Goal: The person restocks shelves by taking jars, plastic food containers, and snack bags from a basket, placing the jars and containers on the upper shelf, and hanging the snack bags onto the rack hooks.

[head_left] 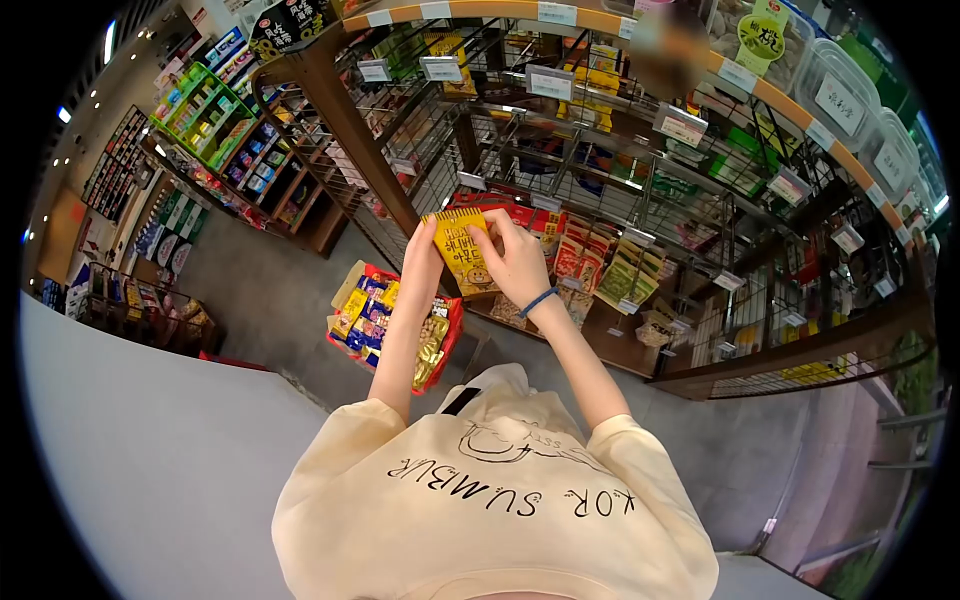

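Observation:
A yellow snack packet (pixel 463 245) with Korean lettering is held up in front of the shelf rack, its serrated top edge toward the rack. My left hand (pixel 424 258) grips it along the left edge, thumb at the upper corner. From the right, my right hand (pixel 517 265) holds the same packet, with its thumb lying on the front. A dark blue band (pixel 539 302) circles my right wrist. Below my left forearm stands a red open carton (pixel 452 345) filled with blue, yellow and gold snack packs. The packet's back is hidden.
A wire-and-wood rack (pixel 560 130) with price tags and hanging packs curves across the front and right. Red packs (pixel 578 255) and green packs (pixel 628 275) stand on its low shelf. Clear tubs (pixel 840 90) sit on top. Green shelving (pixel 205 115) is at the far left.

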Tool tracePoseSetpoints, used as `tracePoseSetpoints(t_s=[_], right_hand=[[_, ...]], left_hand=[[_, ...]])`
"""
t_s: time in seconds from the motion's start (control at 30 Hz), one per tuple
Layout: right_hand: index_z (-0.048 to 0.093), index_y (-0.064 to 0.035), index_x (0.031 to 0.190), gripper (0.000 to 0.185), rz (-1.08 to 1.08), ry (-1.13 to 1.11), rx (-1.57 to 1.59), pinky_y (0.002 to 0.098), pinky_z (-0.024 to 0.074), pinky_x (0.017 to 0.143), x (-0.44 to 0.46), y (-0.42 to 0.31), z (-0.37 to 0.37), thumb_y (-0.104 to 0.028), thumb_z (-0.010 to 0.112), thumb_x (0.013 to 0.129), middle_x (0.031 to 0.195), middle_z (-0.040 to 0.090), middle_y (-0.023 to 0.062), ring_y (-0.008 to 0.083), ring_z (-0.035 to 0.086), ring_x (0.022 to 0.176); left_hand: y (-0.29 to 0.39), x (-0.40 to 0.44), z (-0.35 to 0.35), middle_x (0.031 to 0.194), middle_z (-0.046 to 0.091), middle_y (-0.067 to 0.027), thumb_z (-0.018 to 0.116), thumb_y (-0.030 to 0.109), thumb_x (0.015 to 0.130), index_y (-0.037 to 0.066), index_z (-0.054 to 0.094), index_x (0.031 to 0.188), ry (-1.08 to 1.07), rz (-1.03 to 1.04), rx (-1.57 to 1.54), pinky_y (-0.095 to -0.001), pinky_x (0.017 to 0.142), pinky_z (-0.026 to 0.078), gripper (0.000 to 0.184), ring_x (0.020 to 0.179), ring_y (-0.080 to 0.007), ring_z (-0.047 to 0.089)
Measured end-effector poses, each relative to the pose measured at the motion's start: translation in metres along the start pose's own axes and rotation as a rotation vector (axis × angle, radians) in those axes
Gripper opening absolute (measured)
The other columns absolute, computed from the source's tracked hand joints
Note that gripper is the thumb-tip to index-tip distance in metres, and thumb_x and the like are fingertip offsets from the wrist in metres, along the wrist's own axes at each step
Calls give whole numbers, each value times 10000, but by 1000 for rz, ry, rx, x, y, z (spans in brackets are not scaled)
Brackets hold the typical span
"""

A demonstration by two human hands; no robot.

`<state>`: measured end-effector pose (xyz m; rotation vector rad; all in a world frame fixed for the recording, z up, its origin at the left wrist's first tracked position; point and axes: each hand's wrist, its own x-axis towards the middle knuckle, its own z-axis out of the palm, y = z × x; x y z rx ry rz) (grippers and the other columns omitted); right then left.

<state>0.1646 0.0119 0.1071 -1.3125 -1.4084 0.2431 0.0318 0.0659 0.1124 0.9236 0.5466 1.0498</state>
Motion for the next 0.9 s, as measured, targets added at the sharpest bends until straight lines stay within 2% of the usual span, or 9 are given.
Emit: tracePoseSetpoints(t_s=[0.07,0.17,0.2,0.27,0.63,0.9], right_hand=[[526,-56,945,162,-38,22,-20,310,437,493,9,2,-1,-195,569,874,656,586,101,218,587,554],[532,-53,936,160,1,3,-7,308,445,503,23,2,1,-190,578,867,657,600,103,221,598,567],[532,-53,936,160,2,1,-7,308,445,503,28,5,5,-190,578,867,657,600,103,221,598,567],[515,-71,925,164,-19,13,-4,362,452,497,39,10,13,-219,560,871,667,602,100,276,596,584],[536,-76,893,152,6,29,30,337,430,437,116,24,56,-224,564,872,577,586,95,260,590,500],[550,-83,875,146,-54,41,-47,327,462,447,159,21,79,-229,563,874,616,625,104,254,623,536]], left_hand=[[-1,14,-1,971,567,-9,459,265,945,73,518,1002,28,18,2,-244,817,406,208,933,-83,520],[7,29,2,898,565,25,472,260,942,86,535,975,-2,85,189,-218,718,414,188,834,-39,524],[9,33,5,898,565,25,472,260,942,86,535,975,1,84,188,-218,718,414,188,834,-39,524],[13,43,6,889,565,22,488,246,936,72,533,973,34,125,149,-214,707,419,183,819,-43,527],[28,117,-22,867,566,9,517,224,925,51,531,943,110,252,41,-208,680,426,174,791,-39,525],[47,150,-34,885,564,10,505,226,932,54,519,964,143,350,122,-215,684,435,175,784,-29,513]])
